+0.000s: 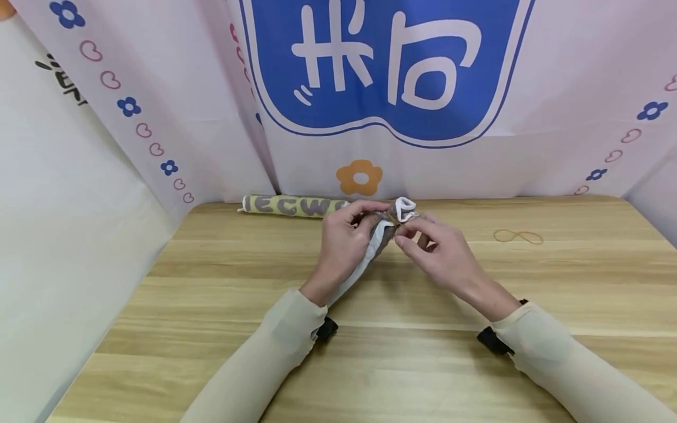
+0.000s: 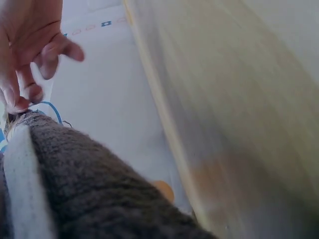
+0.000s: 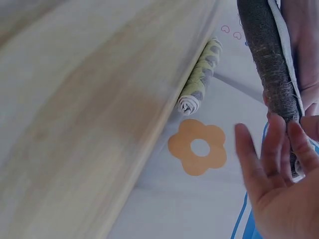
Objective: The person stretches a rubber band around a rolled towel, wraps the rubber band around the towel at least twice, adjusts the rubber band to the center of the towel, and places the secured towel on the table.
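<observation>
A rolled towel, dark grey-brown with a white edge, slants up from the table side between both hands. My left hand grips it just below its far end, thumb and fingertips pinching its side. My right hand is at the same end, its thumb and forefinger pinching a thin tan rubber band against the roll. The white folded end sticks out past the fingertips. In the left wrist view the dark roll runs below the left fingers. Fingers partly hide the band.
A second rolled towel, yellow-green with grey letters, lies along the table's back edge. To the right, a loose rubber band lies twisted in a figure eight on the wooden table. A printed cloth backdrop hangs behind the table.
</observation>
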A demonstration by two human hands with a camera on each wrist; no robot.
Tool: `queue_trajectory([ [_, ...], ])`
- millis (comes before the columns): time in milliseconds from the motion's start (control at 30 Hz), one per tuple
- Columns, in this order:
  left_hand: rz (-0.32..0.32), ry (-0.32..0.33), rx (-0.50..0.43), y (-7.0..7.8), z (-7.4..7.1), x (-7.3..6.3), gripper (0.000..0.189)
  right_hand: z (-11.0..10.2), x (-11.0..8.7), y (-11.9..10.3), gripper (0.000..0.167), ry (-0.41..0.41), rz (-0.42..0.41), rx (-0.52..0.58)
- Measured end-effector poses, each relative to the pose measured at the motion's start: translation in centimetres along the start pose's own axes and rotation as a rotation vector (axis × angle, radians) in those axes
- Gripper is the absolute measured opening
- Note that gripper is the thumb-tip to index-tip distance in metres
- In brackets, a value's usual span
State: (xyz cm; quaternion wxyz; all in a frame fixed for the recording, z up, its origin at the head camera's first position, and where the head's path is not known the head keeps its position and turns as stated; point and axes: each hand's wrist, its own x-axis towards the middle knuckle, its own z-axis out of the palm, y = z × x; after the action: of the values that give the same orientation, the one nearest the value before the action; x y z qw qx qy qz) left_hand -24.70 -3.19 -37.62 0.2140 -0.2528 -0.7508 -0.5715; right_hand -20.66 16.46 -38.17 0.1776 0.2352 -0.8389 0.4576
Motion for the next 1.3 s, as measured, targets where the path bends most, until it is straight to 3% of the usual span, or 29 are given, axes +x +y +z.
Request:
queue_trajectory([
  [200, -0.042, -0.001, 0.006, 0.42, 0.09, 0.08, 0.019, 0.14, 0.03, 0.31, 0.015, 0.164, -0.191, 0.006],
  [433, -0.062, 0.017, 0.011, 0.44, 0.11, 0.05, 0.020, 0.10, 0.09, 0.48, 0.018, 0.179, -0.327, -0.145],
  [567, -0.052, 0.045, -0.016, 0.39, 0.03, 0.17, 0.018, 0.04, 0.14, 0.46, 0.019, 0.200, -0.370, -0.125],
  [800, -0.037, 0.037, -0.017, 0.50, -0.13, 0.35, 0.019, -0.05, 0.29, 0.17, 0.017, 0.228, -0.370, -0.036],
  [967, -0.038, -0.032, -0.043, 0.65, 0.03, 0.18, 0.023, -0.04, 0.27, 0.06, 0.026, 0.281, -0.333, -0.005],
  [1167, -0.067, -0.142, -0.122, 0.89, 0.11, -0.11, 0.024, -0.23, 0.33, 0.00, 0.026, 0.296, -0.331, -0.019],
  [1300, -0.065, -0.176, -0.121, 1.00, 0.27, -0.10, 0.028, -0.34, 0.37, -0.09, 0.025, 0.302, -0.312, -0.006],
])
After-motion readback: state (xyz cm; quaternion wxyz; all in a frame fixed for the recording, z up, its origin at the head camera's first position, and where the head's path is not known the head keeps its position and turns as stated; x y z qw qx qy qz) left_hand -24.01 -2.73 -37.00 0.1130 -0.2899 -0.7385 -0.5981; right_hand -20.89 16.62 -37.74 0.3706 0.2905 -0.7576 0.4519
